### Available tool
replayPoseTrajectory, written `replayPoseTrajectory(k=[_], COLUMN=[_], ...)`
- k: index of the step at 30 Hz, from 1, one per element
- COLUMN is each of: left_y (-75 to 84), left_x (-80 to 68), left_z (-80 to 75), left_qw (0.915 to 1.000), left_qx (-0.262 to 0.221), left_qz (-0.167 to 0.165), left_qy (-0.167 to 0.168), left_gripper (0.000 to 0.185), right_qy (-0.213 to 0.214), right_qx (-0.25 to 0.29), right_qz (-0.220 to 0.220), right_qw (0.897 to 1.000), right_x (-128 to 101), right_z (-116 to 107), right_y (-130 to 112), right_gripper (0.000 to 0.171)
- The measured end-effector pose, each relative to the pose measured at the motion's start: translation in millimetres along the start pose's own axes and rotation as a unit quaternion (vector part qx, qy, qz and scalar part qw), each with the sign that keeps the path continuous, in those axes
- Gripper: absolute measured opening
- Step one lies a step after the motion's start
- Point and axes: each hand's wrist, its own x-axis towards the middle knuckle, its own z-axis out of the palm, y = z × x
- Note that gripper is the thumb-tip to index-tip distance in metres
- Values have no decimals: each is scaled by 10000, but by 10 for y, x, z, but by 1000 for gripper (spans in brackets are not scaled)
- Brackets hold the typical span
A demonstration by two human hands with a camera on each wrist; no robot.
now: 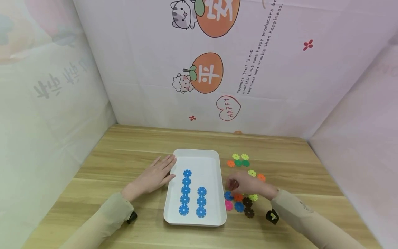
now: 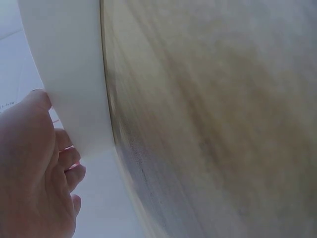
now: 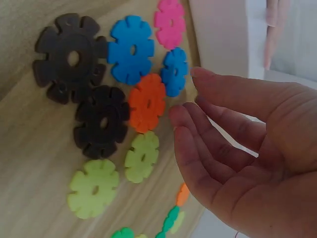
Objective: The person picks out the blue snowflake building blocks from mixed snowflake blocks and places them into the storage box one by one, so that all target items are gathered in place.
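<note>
A white rectangular tray (image 1: 199,162) holds blue notched snowflake discs in two columns, a longer left column (image 1: 186,191) of several and a right column (image 1: 201,202) of three. My left hand (image 1: 157,174) rests at the tray's left rim, fingers extended. Over the loose discs right of the tray is my right hand (image 1: 244,182), its fingers loosely bent with nothing between them in the right wrist view. Its fingertips are nearest a blue disc (image 3: 171,79), seemingly apart from it. Close by lie another blue disc (image 3: 124,62), an orange disc (image 3: 140,106) and a pink disc (image 3: 166,34).
Two dark brown discs (image 1: 247,207) and several yellow discs (image 1: 252,173) lie on the wooden table (image 1: 130,148). Farther back are green discs (image 1: 238,163) and an orange disc (image 1: 230,163). Printed white fabric walls (image 1: 149,86) enclose the table at the back and sides.
</note>
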Motion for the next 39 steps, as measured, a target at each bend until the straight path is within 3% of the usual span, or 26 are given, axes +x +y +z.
replayPoseTrajectory(k=[12, 26, 33, 39], left_y=[-8, -7, -13, -15], left_x=[6, 2, 1, 4], left_z=[19, 17, 31, 28], left_qw=[10000, 10000, 10000, 9999], left_qx=[82, 75, 50, 81], left_qz=[22, 9, -3, 22], left_qy=[2, 9, 25, 62], left_gripper=[67, 67, 67, 67], right_qy=[-17, 63, 294, 693], right_qx=[-337, -67, -5, -132], right_qz=[536, 359, -136, 134], right_qw=[9980, 9993, 9995, 9974], right_x=[28, 33, 16, 51], right_z=[126, 105, -19, -254], right_y=[-15, 11, 50, -19], right_gripper=[22, 17, 11, 9])
